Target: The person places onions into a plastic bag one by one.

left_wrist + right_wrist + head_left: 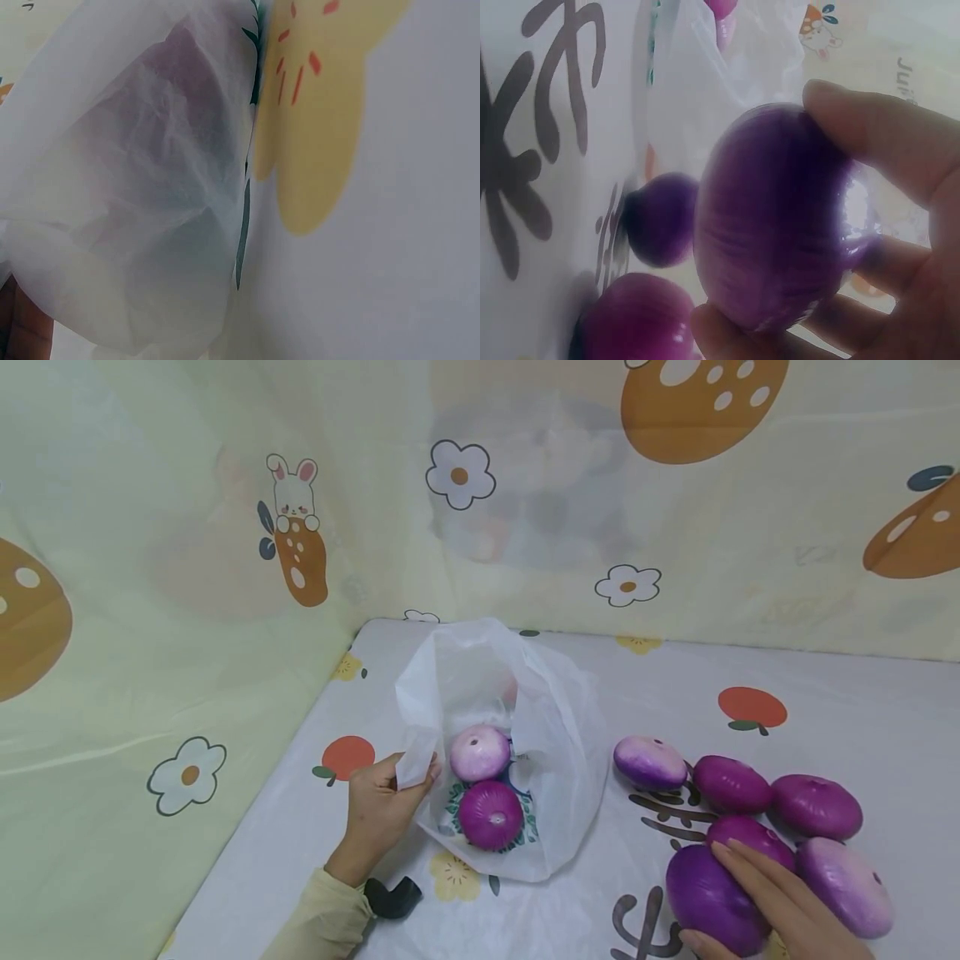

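onions, purple, eight in view. two lie inside the bag (555, 752): a pale one (480, 753) far, a dark one (491, 814) near. six sit loose on the surface (862, 710) to the right of the bag, bunched near one another, among them a pale one (649, 762) at far left and a pale one (846, 885) at near right.

left hand (378, 810): grip pinched on the bag's left rim, holding the mouth up and open toward the near side.

right hand (787, 906): grip wrapped on the nearest dark onion (712, 897), fingers over the top, thumb (885, 127) on the side as the right wrist view shows; whether the onion is lifted off the surface cannot be told.

bag: thin, white, translucent, lying on the surface left of the loose onions; in the left wrist view its film (142, 187) fills the left half.

handling note, as judgement: keep the rim raised and taut so the mouth stays wide; hold the smooth onion by its broad sides, carry it low, and clear the two already inside.
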`<state>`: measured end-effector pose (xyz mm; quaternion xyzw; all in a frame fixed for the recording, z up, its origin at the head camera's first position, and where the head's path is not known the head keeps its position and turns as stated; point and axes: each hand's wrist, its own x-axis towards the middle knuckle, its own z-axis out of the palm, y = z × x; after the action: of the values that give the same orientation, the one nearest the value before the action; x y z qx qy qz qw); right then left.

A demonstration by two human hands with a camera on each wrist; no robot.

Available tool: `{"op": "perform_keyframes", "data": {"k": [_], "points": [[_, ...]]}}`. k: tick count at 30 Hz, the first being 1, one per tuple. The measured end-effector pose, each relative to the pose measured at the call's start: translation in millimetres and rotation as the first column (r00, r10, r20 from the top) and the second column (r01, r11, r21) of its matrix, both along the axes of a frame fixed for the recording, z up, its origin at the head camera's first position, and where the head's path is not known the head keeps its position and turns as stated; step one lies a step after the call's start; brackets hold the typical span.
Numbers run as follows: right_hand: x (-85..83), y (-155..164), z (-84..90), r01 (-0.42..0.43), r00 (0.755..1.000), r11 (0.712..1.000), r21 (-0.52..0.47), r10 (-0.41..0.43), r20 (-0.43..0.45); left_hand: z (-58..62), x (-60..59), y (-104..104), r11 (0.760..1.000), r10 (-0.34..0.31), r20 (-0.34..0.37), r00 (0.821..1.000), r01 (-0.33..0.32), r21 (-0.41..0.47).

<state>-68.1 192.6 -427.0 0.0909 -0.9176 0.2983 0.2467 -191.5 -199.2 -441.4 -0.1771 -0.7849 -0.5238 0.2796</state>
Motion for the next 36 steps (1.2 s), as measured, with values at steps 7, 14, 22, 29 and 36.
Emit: {"op": "perform_keyframes", "data": {"k": [7,14,22,29,36], "points": [[-7.0,-3,4.1,-0.056,0.998,0.998,0.026,0.055,0.036,0.4,0.0,0,1.0,0.0,-0.012,1.0,0.0,0.001],[-13.0,-13,14.1,-0.042,0.999,0.997,0.071,0.041,0.016,-0.1,0.4,0,1.0,-0.004,-0.008,1.0,0.004,0.005],[-20.4,-20,26.3,-0.105,0.982,0.977,0.183,0.073,0.176,0.4,0.2,0,1.0,0.002,0.022,1.0,-0.002,0.002],[-27.6,-33,37.3,-0.141,0.987,0.98,0.141,0.128,0.097,0.6,0.9,0,1.0,0.011,0.04,0.999,-0.011,0.0],[-35.4,-47,47.6,-0.21,0.977,0.972,0.109,0.211,0.004,0.9,1.3,0,1.0,0.022,0.054,0.998,-0.022,-0.01]]}}
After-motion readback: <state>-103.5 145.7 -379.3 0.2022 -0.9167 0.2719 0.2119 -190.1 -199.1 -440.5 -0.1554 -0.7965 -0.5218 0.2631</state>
